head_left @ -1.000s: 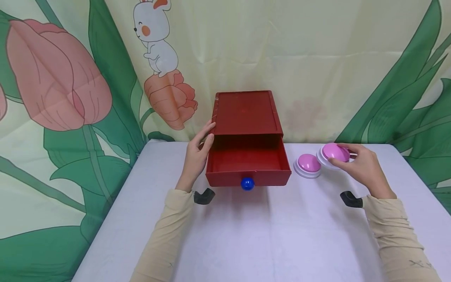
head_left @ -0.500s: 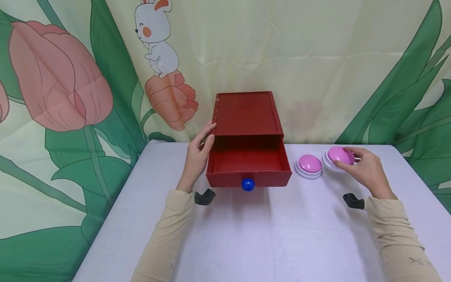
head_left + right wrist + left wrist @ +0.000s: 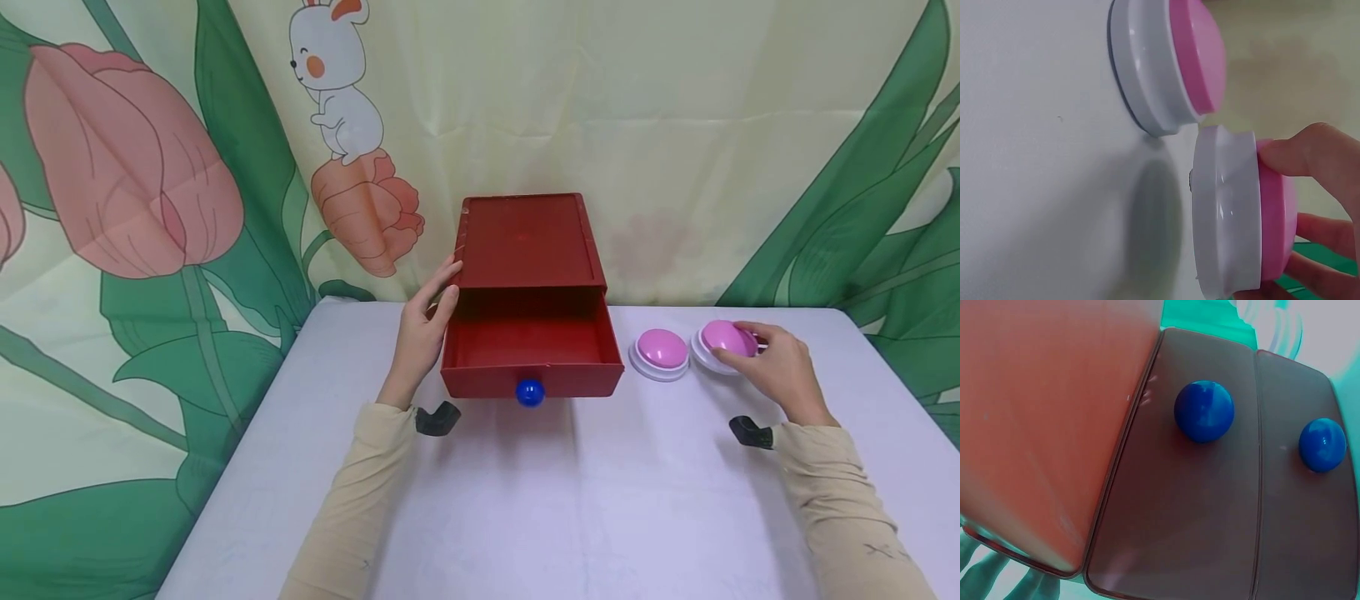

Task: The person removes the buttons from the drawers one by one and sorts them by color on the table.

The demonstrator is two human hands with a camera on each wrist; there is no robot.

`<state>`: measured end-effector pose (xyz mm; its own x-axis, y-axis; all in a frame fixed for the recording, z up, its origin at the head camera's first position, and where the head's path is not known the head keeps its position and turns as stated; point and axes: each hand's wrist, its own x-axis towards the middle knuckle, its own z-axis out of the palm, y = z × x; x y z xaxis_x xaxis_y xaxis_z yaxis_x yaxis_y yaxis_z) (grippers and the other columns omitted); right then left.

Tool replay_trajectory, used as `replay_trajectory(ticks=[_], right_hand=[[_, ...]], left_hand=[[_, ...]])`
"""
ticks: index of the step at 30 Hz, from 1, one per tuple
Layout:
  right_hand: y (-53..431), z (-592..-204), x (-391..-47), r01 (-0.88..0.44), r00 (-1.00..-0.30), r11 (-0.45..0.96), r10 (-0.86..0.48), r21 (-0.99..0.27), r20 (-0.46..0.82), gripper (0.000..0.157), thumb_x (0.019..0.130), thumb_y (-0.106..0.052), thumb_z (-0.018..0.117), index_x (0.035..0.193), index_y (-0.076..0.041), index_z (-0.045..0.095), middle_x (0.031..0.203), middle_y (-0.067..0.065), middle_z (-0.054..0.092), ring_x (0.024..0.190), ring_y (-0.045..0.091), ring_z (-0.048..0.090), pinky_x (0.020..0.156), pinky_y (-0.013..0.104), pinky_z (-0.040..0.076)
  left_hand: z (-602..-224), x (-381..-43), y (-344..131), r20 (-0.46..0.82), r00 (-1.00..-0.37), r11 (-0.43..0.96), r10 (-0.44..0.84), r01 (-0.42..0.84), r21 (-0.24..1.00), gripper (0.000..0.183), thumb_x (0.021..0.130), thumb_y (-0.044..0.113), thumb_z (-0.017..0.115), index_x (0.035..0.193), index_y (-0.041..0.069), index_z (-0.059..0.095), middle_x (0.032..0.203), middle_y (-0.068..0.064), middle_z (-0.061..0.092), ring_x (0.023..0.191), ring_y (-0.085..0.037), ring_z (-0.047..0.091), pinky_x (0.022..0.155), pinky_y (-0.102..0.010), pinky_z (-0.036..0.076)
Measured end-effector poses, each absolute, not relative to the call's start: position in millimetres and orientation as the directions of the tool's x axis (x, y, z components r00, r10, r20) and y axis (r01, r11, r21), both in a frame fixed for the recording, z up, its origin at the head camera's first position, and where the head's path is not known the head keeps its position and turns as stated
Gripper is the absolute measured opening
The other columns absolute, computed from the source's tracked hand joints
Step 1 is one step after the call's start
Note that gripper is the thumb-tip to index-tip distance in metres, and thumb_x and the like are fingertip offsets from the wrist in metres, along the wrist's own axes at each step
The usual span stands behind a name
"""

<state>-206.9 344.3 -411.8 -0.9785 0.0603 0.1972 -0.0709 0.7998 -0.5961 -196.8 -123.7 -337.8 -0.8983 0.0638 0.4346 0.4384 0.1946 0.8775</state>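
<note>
My right hand (image 3: 780,367) pinches a pink-domed push button (image 3: 726,343) with a white base by its sides. In the right wrist view that held push button (image 3: 1229,212) hangs just off the table, its shadow apart from it. A matching push button (image 3: 662,350) stands on the table close by on its left. My left hand (image 3: 422,333) rests against the left side of a red drawer cabinet (image 3: 528,242), fingers extended. The cabinet's top drawer (image 3: 532,380) is pulled out, with nothing seen inside and a blue knob (image 3: 529,392) on its front.
Two lower drawer fronts with blue knobs (image 3: 1204,411) show in the left wrist view, below the pulled-out drawer. A white-covered table (image 3: 555,517) carries everything. Behind it hangs a printed curtain (image 3: 675,150), right at the cabinet's back.
The right hand has moved the held push button slightly right and down, nearer the table. My left hand stays against the cabinet. The head view has shifted a little.
</note>
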Motion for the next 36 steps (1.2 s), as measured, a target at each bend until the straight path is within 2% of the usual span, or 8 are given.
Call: replay_trajectory(ticks=[5, 8, 12, 19, 26, 36], right_hand=[[345.3, -419.7, -208.9, -0.066, -0.979, 0.801, 0.063, -0.595, 0.193, 0.062, 0.089, -0.031, 0.073, 0.132, 0.011, 0.055, 0.124, 0.036, 0.056, 0.107, 0.046, 0.052, 0.077, 0.039, 0.041], [344.5, -424.2, -209.8, -0.061, -0.98, 0.798, 0.066, -0.6, 0.187, 0.064, 0.089, -0.031, 0.074, 0.132, 0.012, 0.054, 0.126, 0.038, 0.054, 0.11, 0.049, 0.052, 0.082, 0.05, 0.044], [342.6, -427.2, -210.2, -0.053, -0.98, 0.793, 0.074, -0.606, 0.183, 0.064, 0.09, -0.029, 0.073, 0.133, 0.013, 0.052, 0.129, 0.04, 0.051, 0.115, 0.052, 0.049, 0.091, 0.063, 0.043], [342.0, -430.1, -212.3, -0.043, -0.98, 0.792, 0.085, -0.609, 0.18, 0.062, 0.09, -0.026, 0.073, 0.133, 0.014, 0.052, 0.13, 0.041, 0.05, 0.118, 0.054, 0.047, 0.094, 0.066, 0.042], [345.8, -435.2, -213.9, -0.023, -0.985, 0.795, 0.084, -0.606, 0.148, 0.066, 0.091, -0.029, 0.071, 0.135, 0.015, 0.048, 0.131, 0.043, 0.048, 0.119, 0.056, 0.044, 0.095, 0.067, 0.041], [348.2, -436.9, -214.6, -0.052, -0.989, 0.795, 0.045, -0.605, 0.144, 0.065, 0.094, -0.032, 0.068, 0.135, 0.014, 0.048, 0.129, 0.041, 0.05, 0.113, 0.052, 0.048, 0.091, 0.063, 0.041]], left_hand=[[-323.1, -184.4, -120.2, 0.433, -0.899, 0.204, 0.071, 0.438, 0.875, 0.042, 0.103, 0.011, 0.049, 0.145, 0.001, 0.049, 0.158, -0.011, 0.039, 0.143, -0.025, 0.04, 0.11, -0.048, 0.043], [-320.4, -182.3, -119.4, 0.429, -0.9, 0.207, 0.07, 0.434, 0.877, 0.042, 0.103, 0.011, 0.049, 0.145, 0.001, 0.049, 0.158, -0.011, 0.039, 0.143, -0.025, 0.04, 0.11, -0.047, 0.043], [-318.5, -181.0, -118.9, 0.427, -0.901, 0.206, 0.071, 0.432, 0.878, 0.042, 0.103, 0.01, 0.049, 0.144, 0.0, 0.049, 0.157, -0.011, 0.039, 0.143, -0.024, 0.04, 0.11, -0.047, 0.043], [-319.4, -181.5, -119.5, 0.429, -0.9, 0.202, 0.071, 0.434, 0.878, 0.042, 0.104, 0.011, 0.049, 0.145, 0.001, 0.049, 0.158, -0.011, 0.039, 0.143, -0.024, 0.04, 0.11, -0.047, 0.043], [-319.8, -181.7, -119.0, 0.427, -0.901, 0.206, 0.07, 0.432, 0.878, 0.042, 0.104, 0.011, 0.049, 0.145, 0.001, 0.049, 0.158, -0.011, 0.039, 0.143, -0.023, 0.04, 0.11, -0.047, 0.043], [-320.6, -182.8, -119.4, 0.421, -0.904, 0.19, 0.069, 0.426, 0.884, 0.042, 0.104, 0.012, 0.049, 0.145, 0.002, 0.049, 0.158, -0.01, 0.039, 0.144, -0.023, 0.039, 0.111, -0.046, 0.043]])
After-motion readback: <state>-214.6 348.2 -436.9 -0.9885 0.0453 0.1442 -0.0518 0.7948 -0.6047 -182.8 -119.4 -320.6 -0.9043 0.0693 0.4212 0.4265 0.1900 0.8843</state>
